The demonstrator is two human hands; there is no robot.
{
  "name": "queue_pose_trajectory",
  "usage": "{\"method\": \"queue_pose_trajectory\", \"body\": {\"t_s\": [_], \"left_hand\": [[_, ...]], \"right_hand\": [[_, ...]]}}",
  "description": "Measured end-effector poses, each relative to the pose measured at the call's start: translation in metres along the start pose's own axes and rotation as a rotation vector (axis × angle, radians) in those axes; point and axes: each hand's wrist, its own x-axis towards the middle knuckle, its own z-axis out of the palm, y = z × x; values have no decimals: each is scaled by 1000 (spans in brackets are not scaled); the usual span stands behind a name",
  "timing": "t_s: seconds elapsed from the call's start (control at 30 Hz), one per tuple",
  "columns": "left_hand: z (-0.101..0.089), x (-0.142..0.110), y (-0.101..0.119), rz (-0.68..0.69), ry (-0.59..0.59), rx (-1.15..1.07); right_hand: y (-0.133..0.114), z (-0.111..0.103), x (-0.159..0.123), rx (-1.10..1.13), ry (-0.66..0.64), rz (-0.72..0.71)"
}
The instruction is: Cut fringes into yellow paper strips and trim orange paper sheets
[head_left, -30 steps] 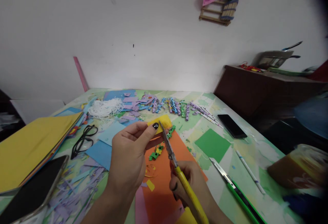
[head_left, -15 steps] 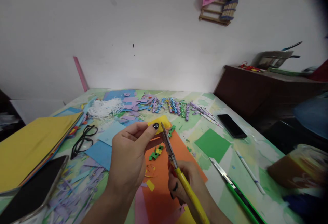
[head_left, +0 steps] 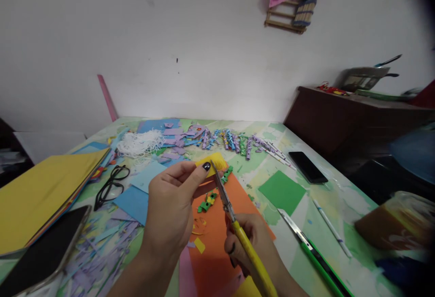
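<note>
My left hand (head_left: 175, 197) pinches a small piece of yellow paper (head_left: 220, 159) between thumb and fingers, and its right edge looks fringed with fine cuts. My right hand (head_left: 249, 242) grips yellow-handled scissors (head_left: 226, 199), whose blades point up and left. The blade tips lie at the yellow paper, close to my left thumb. Below both hands is a sheet of orange paper (head_left: 212, 261), with a green cut-paper piece (head_left: 207, 202) bearing a yellow bit on it. A yellow scrap (head_left: 200, 245) lies near that.
On the left are a yellow paper stack (head_left: 47, 193), a phone (head_left: 50, 242), glasses (head_left: 113, 186) and lilac scraps (head_left: 88, 261). White string (head_left: 140, 144) and paper curls (head_left: 231, 141) lie behind. A green square (head_left: 282, 192), box cutter (head_left: 312, 251), black phone (head_left: 307, 167) and drink cup (head_left: 396, 222) are right.
The scissor tips have shifted slightly left along the yellow paper, and my right hand's fingers have moved a little on the handles. My left hand stays in place.
</note>
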Motion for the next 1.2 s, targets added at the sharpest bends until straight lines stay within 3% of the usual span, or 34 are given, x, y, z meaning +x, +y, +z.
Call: {"method": "queue_pose_trajectory", "body": {"t_s": [1.2], "left_hand": [[-3,0,-3,-3,-56,1]], "right_hand": [[4,1,1,55,3,-47]]}}
